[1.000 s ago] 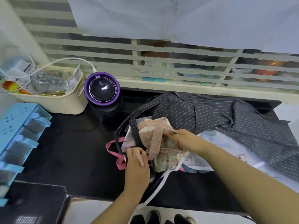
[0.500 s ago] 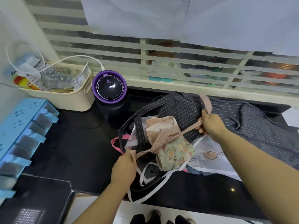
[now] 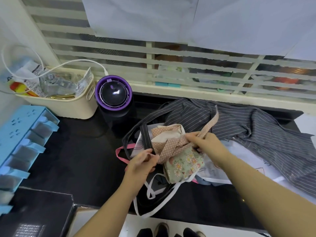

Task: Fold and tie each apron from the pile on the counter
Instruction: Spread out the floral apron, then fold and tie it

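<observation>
Right hand [image 3: 206, 144] back near left hand [image 3: 142, 163] over one floral apron [image 3: 184, 163], fingers [image 3: 193, 138] tight on two dotted straps [image 3: 207, 127]

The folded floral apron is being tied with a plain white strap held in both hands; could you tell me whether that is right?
Not quite: the head view shows the strap is pink with white dots, not plain white. The left hand and right hand do hold it at the folded floral apron.

Head-worn view, angled down — close over counter [image 3: 77, 159]
</observation>
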`<act>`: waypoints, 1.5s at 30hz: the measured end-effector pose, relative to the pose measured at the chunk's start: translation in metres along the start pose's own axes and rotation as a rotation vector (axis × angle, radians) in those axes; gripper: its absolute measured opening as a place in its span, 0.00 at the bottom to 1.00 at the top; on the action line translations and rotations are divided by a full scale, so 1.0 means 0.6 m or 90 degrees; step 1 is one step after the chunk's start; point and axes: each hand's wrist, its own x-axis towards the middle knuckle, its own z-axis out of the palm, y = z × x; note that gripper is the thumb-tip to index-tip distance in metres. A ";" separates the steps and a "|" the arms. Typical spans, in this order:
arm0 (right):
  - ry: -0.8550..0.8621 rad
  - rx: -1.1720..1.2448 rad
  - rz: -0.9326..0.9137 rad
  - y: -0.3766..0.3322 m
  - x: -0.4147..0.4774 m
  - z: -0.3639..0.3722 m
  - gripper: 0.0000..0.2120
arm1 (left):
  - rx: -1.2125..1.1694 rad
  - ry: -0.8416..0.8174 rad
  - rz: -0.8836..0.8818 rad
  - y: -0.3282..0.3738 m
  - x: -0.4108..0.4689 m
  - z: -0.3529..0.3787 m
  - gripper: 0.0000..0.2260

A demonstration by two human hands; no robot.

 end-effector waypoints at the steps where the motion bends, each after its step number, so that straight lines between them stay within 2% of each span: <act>1: 0.022 -0.015 -0.050 0.001 -0.009 0.011 0.09 | -0.081 -0.003 -0.009 -0.005 -0.002 0.005 0.04; 2: 0.051 -0.022 -0.091 0.001 -0.018 0.021 0.09 | -0.147 0.016 -0.026 -0.010 -0.003 0.012 0.05; 4: 0.080 0.003 -0.119 -0.002 -0.034 0.044 0.17 | -0.243 0.082 -0.078 -0.016 -0.002 0.026 0.08; 7: -0.032 0.057 -0.121 -0.008 -0.052 0.065 0.29 | -0.364 0.133 -0.163 -0.013 0.011 0.044 0.11; 9: -0.092 -0.038 -0.171 -0.012 -0.056 0.067 0.29 | -0.430 0.151 -0.219 -0.009 0.022 0.051 0.12; 12: -0.122 -0.231 -0.229 -0.012 -0.038 0.053 0.26 | -0.494 0.186 -0.296 -0.006 0.032 0.063 0.12; 15: -0.147 -0.377 -0.246 -0.014 -0.024 0.023 0.28 | -0.533 0.245 -0.338 -0.003 0.042 0.061 0.14; 17: -0.141 -0.425 -0.237 -0.013 -0.015 -0.001 0.30 | -0.578 0.293 -0.333 0.000 0.050 0.048 0.13; 19: -0.116 -0.450 -0.215 -0.012 -0.008 -0.021 0.28 | -0.608 0.321 -0.315 -0.002 0.057 0.038 0.11; 22: -0.095 -0.455 -0.219 -0.014 -0.004 -0.026 0.26 | -0.584 0.290 -0.254 0.007 0.060 0.035 0.11; 24: -0.086 -0.439 -0.232 -0.009 -0.003 -0.015 0.26 | -0.506 0.240 -0.162 0.016 0.055 0.033 0.13; 25: -0.084 -0.426 -0.234 -0.004 -0.004 -0.012 0.26 | -0.417 0.216 -0.097 0.021 0.048 0.035 0.14; 29: -0.065 -0.317 -0.185 0.009 -0.010 0.000 0.25 | 0.165 0.105 0.252 0.027 0.008 0.053 0.11; 31: -0.050 -0.258 -0.153 0.009 -0.015 0.001 0.24 | 0.337 0.003 0.351 0.024 0.011 0.070 0.09; 33: -0.034 -0.217 -0.155 0.003 -0.025 0.002 0.22 | 0.433 -0.033 0.312 0.026 0.029 0.080 0.09; 36: -0.009 -0.164 -0.197 -0.014 -0.045 0.011 0.18 | 0.432 0.005 0.218 0.037 0.059 0.080 0.11; 38: -0.021 -0.149 -0.221 -0.035 -0.056 0.019 0.20 | 0.455 -0.054 0.192 0.048 0.067 0.080 0.10; 42: -0.107 -0.305 -0.315 -0.092 -0.046 0.053 0.20 | 0.529 -0.263 0.167 0.075 0.044 0.084 0.08; 45: -0.153 -0.387 -0.295 -0.113 -0.017 0.073 0.27 | 0.526 -0.266 0.151 0.076 0.034 0.077 0.09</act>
